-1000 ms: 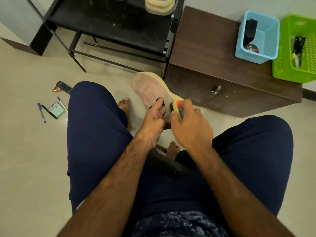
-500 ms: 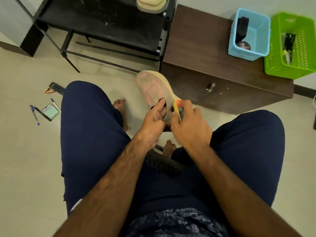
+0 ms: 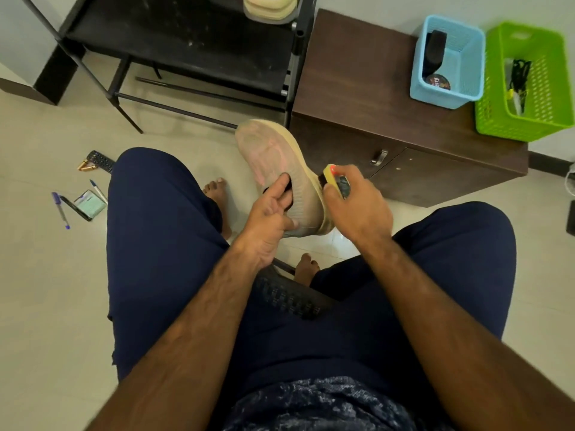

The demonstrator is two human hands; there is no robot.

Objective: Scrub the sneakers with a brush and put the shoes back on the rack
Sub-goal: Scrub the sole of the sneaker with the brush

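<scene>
1. Nearest: both of your forearms reach forward between your knees. You are seated, and the work is held above the floor (image 3: 46, 290).
2. Left hand (image 3: 270, 219): the fingers are curled into the dark collar opening of the sneaker (image 3: 277, 160) and clamped on it. That hand alone carries the shoe.
3. Right hand (image 3: 357, 209): closed round the yellow brush (image 3: 333, 178). The brush head touches the sneaker's right flank at the tan midsole edge, roughly mid-length. The bristles are hidden.
4. Key relation: the sneaker's long axis runs away from you, heel near, toe far and tilted left. The brush sits just right of that axis. Judgement: strokes should travel heel-to-toe along the edge, and the toe-ward stretch lies ahead of the brush.
5. Shoe rack (image 3: 193, 45): black, beyond the toe and apart from it. A pale shoe (image 3: 269, 10) sits on an upper shelf, cut off by the frame. Judgement: scrubbing is under way and the return is not yet due. Your left hand is on the rack side.
6. Farthest right: a brown cabinet (image 3: 357, 73).
</scene>
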